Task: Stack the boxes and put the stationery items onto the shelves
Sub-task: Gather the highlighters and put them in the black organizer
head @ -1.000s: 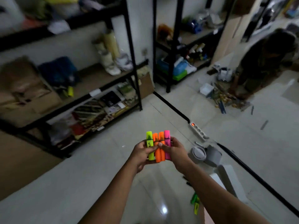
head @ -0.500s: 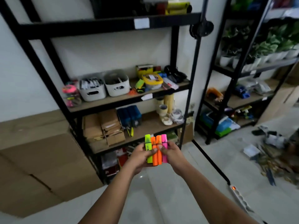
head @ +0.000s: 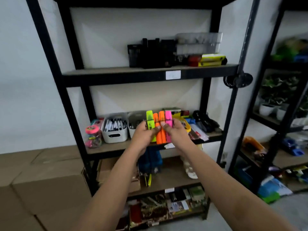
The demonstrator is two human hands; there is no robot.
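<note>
White wall backs a black metal shelf unit with wooden boards, and cardboard boxes sit stacked on the floor to its left. Both arms reach forward in front of the middle shelf. Four highlighters stand upright side by side in a tight row between the hands: one yellow-green on the left, two orange in the middle, one pink on the right, caps up. The left hand grips the row from the left, its thumb laid across the front of the yellow-green and orange barrels; the right hand grips it from the right, fingers curled around the pink one. The row hovers just before the middle shelf, level with the bins there. On that shelf sit a clear jar with a pink lid, a white bin of markers, a second white bin partly hidden by the hands, and a blurred clutter of yellow, blue and black items to the right. Black organisers, clear trays and yellow boxes occupy the upper shelf. A second rack with potted plants stands at the right.
</note>
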